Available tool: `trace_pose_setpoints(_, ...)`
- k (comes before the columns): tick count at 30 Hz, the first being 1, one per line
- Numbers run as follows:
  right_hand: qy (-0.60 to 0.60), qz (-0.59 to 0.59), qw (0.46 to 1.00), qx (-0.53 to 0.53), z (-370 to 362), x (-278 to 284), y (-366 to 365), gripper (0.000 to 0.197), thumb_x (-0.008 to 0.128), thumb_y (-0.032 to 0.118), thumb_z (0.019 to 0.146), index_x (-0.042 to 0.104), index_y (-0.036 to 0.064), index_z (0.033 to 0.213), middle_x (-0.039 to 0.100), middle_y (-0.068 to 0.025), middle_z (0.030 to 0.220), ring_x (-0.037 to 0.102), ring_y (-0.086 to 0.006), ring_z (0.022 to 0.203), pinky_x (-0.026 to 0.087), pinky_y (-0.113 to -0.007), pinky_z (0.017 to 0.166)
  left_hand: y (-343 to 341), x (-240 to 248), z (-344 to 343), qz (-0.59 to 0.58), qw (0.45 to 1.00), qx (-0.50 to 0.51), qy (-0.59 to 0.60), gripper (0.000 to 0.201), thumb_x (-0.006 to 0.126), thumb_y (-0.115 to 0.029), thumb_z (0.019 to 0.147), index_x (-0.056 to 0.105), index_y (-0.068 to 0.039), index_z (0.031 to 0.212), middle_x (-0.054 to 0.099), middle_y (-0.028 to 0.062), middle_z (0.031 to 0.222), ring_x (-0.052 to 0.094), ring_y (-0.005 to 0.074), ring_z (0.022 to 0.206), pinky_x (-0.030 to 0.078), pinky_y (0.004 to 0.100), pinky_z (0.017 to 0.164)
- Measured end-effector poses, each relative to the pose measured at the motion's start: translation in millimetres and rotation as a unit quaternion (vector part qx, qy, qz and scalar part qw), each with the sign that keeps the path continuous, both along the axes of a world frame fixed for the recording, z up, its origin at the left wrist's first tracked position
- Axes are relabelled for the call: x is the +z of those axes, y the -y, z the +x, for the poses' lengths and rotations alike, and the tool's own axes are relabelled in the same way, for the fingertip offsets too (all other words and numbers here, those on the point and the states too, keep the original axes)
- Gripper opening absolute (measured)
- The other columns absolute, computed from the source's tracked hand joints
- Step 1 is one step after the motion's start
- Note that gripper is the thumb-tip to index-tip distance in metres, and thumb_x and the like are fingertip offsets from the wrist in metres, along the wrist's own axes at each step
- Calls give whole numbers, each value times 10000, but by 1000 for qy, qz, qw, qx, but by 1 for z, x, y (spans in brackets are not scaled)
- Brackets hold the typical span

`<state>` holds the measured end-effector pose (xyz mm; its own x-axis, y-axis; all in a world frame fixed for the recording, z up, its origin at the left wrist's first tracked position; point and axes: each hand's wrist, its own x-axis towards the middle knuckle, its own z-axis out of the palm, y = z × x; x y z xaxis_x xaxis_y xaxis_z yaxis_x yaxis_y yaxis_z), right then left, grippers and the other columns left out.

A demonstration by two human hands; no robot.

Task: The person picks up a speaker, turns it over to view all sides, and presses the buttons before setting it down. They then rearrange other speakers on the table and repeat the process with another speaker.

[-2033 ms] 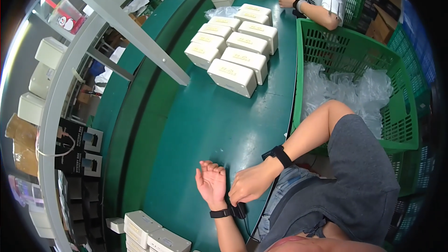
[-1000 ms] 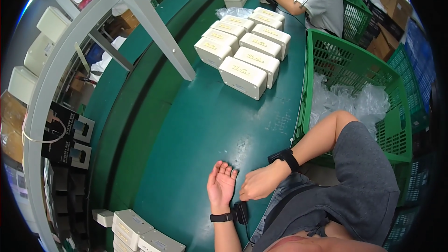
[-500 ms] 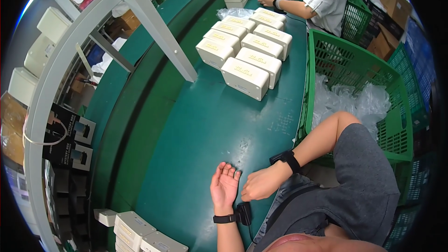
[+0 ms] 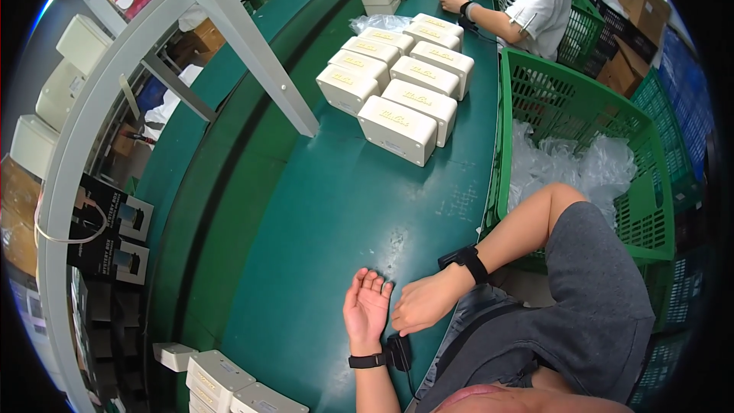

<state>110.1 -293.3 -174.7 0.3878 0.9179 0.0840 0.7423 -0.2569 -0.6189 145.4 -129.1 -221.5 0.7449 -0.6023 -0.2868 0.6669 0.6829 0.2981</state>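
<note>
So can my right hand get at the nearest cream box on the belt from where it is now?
Probably yes: the right hand holds nothing, and only bare green belt lies between it and the nearest cream box.

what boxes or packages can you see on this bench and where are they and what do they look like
Cream boxes: rectangular, in rows mid-belt.
More cream boxes: stacked at the near left edge.
Black cartons: printed, on the left rack.
Clear plastic bags: crumpled in the green crate.

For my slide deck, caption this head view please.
Left hand palm-up on green table, right hand beside it, cream boxes ahead.
</note>
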Motion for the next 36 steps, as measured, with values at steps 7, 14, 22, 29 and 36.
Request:
trace_pose_setpoints(7,40,64,997,-11,0,-11,1,140,564,104,764,515,-25,734,578,-172,663,588,-355,670,452,-439,604,7,28,-12,164,951,-142,222,360,453,-248,946,496,12,1192,586,133,1101,568,206,1005,433,353,914)
trace_pose_setpoints(14,13,90,995,-50,-1,-5,2,116,578,69,722,540,-33,762,586,-183,664,591,-349,666,453,-436,607,9,36,-14,241,901,-243,267,455,455,-289,951,444,31,1275,546,151,1207,534,198,1098,405,300,953)
trace_pose_setpoints(22,-11,50,998,-33,5,-3,5,129,587,76,730,538,-31,784,598,-187,700,592,-354,693,458,-431,622,6,33,-12,262,894,-259,254,468,426,-317,966,451,37,1271,539,132,1218,515,183,1121,394,287,960)
trace_pose_setpoints(29,-57,-8,998,-11,1,0,1,147,582,102,771,577,-33,829,603,-198,729,590,-362,708,460,-436,655,1,27,-13,236,879,-275,309,556,430,-409,953,427,26,1298,515,125,1252,480,187,1166,352,298,996)
trace_pose_setpoints(36,-92,5,996,-16,7,-4,6,170,592,128,790,589,-26,862,615,-201,826,592,-350,818,457,-435,749,3,30,-13,205,874,-259,356,600,464,-454,930,413,-3,1323,488,118,1287,447,191,1204,321,307,1019)
